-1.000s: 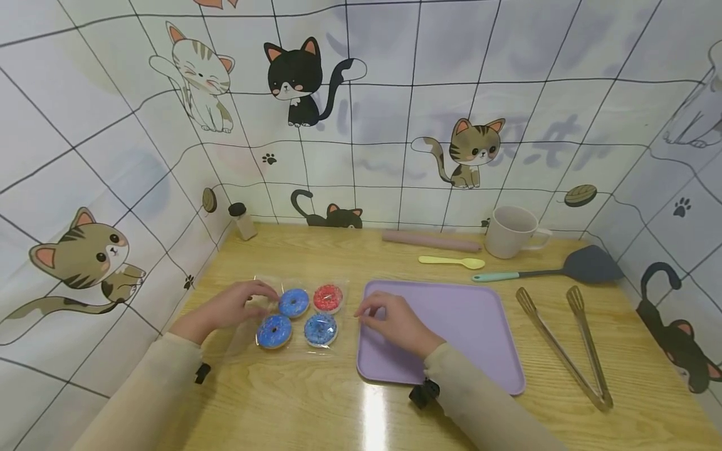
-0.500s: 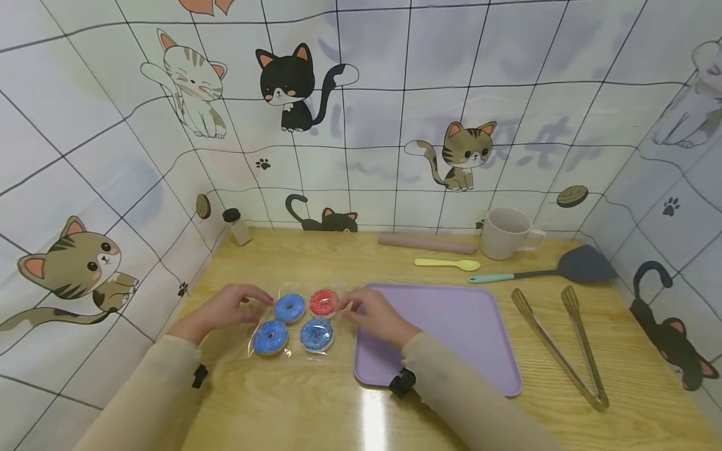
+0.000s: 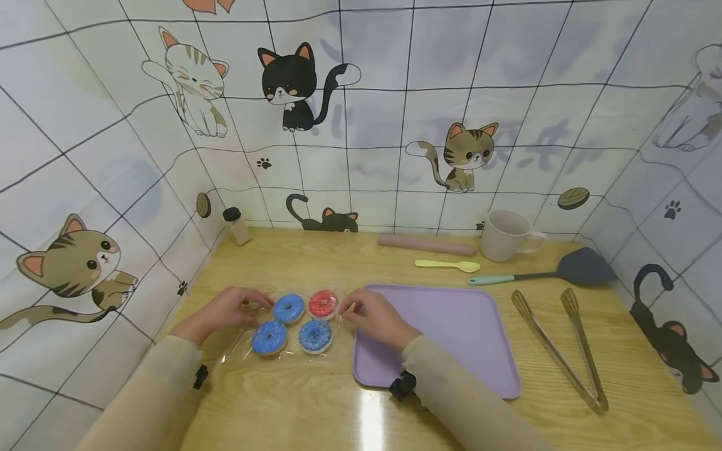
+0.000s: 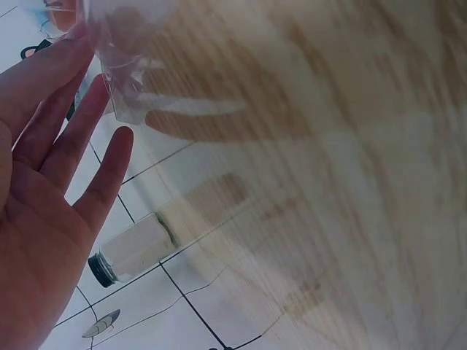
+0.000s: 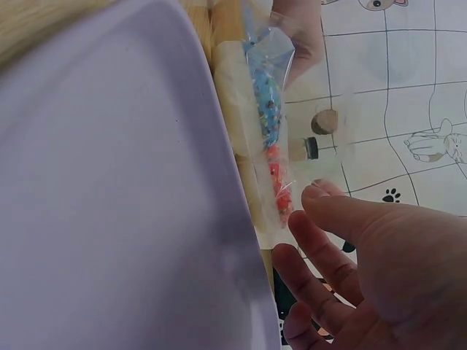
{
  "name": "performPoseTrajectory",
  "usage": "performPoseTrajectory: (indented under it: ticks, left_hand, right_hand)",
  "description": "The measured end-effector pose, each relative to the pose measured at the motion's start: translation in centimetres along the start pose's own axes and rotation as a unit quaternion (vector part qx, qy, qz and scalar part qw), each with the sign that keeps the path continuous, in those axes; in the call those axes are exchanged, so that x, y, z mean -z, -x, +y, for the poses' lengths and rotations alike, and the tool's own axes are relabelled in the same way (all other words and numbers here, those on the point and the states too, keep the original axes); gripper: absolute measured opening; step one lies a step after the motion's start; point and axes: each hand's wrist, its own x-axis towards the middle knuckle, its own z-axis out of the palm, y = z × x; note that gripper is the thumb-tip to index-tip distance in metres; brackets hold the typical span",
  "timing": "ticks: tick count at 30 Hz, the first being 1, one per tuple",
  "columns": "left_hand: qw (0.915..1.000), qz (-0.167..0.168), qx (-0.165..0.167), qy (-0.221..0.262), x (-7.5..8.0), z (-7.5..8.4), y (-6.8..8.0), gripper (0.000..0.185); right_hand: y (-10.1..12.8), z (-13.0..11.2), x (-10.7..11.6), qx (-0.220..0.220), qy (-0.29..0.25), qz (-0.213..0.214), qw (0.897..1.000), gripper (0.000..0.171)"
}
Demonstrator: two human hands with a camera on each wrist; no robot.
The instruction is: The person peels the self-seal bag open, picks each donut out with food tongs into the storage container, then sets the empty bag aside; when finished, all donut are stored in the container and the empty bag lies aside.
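Note:
A clear plastic bag (image 3: 293,352) lies on the wooden table and holds three blue donuts (image 3: 289,308) and one red donut (image 3: 323,304). My left hand (image 3: 234,308) rests at the bag's left edge. In the left wrist view its fingers (image 4: 80,138) are straight, and the bag's corner (image 4: 120,80) touches the fingertips. My right hand (image 3: 372,316) sits at the bag's right edge beside the red donut. In the right wrist view its fingertips (image 5: 317,200) touch the bag (image 5: 270,109), fingers loosely extended. A purple tray (image 3: 457,332) lies just right of the bag, under my right wrist.
Along the back stand a shaker bottle (image 3: 238,225), a pink rolling pin (image 3: 425,243), a yellow spoon (image 3: 448,265) and a beige mug (image 3: 506,233). A grey spatula (image 3: 564,269) and metal tongs (image 3: 558,344) lie right of the tray. Cat-print screens wall in three sides.
My right hand has moved left off the tray to the bag's right edge by the red donut. My left hand has stayed at the bag's left edge.

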Motion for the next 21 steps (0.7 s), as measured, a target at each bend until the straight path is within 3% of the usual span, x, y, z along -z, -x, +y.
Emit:
performPoseTrajectory:
  ticks: [9,21]
  left_hand:
    - [0.9996,-0.016,0.021,0.01,0.2,0.3,0.1,0.031]
    - [0.9991,-0.026,0.017,-0.028,0.2,0.7,-0.1,0.03]
  right_hand:
    - [0.7,0.0,0.7,-0.019,0.017,0.015,1.0,0.009]
    - [1.8,0.2,1.4,-0.009,0.015,0.019,1.0,0.007]
